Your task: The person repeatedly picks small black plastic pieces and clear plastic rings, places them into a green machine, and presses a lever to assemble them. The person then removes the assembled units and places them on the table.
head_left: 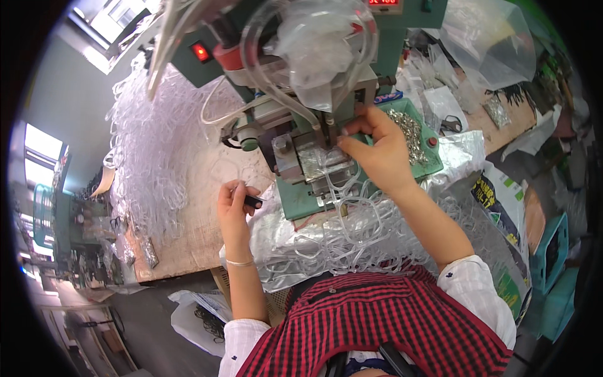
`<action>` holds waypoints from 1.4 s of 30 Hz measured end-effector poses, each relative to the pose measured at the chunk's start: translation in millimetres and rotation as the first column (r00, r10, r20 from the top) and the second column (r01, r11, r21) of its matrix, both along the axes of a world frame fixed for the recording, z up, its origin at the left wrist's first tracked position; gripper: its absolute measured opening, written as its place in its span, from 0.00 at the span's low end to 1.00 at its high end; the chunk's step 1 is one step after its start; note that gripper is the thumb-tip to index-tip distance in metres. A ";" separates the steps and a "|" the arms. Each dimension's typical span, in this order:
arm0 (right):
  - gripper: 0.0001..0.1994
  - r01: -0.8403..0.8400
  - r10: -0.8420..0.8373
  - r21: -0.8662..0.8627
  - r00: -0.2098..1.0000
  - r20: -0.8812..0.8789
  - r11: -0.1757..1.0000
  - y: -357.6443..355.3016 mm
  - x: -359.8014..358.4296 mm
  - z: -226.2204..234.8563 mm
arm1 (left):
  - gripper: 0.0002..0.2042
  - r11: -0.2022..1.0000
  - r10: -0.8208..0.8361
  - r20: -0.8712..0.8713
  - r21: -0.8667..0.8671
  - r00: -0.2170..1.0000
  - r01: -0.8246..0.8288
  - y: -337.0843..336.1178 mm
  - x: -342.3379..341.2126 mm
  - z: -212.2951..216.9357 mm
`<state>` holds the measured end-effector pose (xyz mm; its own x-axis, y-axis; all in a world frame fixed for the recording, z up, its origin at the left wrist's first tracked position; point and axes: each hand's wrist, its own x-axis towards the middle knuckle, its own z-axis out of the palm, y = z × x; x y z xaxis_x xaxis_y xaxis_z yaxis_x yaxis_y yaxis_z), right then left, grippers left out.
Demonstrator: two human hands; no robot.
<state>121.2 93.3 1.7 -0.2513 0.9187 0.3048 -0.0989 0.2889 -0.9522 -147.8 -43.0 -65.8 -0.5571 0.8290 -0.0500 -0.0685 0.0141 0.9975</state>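
Observation:
My right hand (377,151) reaches to the head of a green press machine (301,195), its fingertips pinched on a small part right at the metal die block (317,160). My left hand (233,202) rests on the wooden bench and grips a small black tool (252,201). A heap of clear plastic tube loops (358,232) lies over a silver foil sheet between me and the machine. Just behind my right hand sits a green tray with a pile of small metal clips (408,133).
A big tangle of clear tubing (147,151) covers the bench to the left. A red lit switch (201,51) glows on the machine. Plastic bags (483,38) and clutter fill the bench at the right; a printed sack (502,201) and blue bins (553,251) stand lower right.

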 end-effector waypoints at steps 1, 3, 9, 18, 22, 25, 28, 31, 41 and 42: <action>0.23 -0.007 0.006 -0.031 1.000 -0.026 1.000 -3.5 -0.5 -2.6 | 0.07 0.999 0.026 0.083 0.043 0.996 -0.030 -1.8 2.3 -6.8; 0.25 -0.001 0.001 -0.064 1.000 -0.006 0.998 -5.3 3.1 -0.2 | 0.07 0.986 0.057 0.074 0.154 0.996 -0.068 3.8 6.5 -0.6; 0.27 -0.081 0.068 -0.087 0.987 -0.144 0.993 -9.7 -2.1 10.0 | 0.07 0.686 0.071 -0.313 0.705 0.947 0.181 24.0 64.8 119.8; 0.26 -0.186 0.185 0.062 0.982 0.021 0.981 -19.4 31.7 18.1 | 0.10 0.779 -0.481 -0.117 0.397 0.869 0.485 1.1 95.2 137.2; 0.11 0.131 -0.586 0.608 0.480 0.652 0.783 25.0 80.7 -45.3 | 0.15 0.677 -0.674 0.415 0.015 0.612 0.736 6.4 118.5 120.9; 0.11 0.192 -0.627 0.636 0.519 0.581 0.747 32.5 100.8 -77.7 | 0.16 0.688 -0.593 0.515 -0.075 0.619 0.722 24.5 121.7 103.9; 0.10 0.195 -0.607 0.625 0.565 0.559 0.756 34.3 104.3 -85.9 | 0.16 0.721 -0.551 0.523 -0.094 0.650 0.687 26.6 127.8 100.1; 0.07 0.195 -0.647 0.676 0.559 0.519 0.710 33.5 101.2 -80.2 | 0.16 0.723 -0.549 0.518 -0.100 0.656 0.684 26.9 127.7 97.8; 0.06 0.339 -0.563 0.493 0.707 0.427 0.801 16.2 106.6 -71.9 | 0.06 0.974 0.225 -0.780 0.197 0.584 -0.112 -26.8 55.0 70.4; 0.06 0.324 -0.547 0.490 0.720 0.426 0.809 16.6 104.7 -68.7 | 0.09 0.982 0.184 -0.812 0.129 0.554 -0.137 -21.0 41.2 71.0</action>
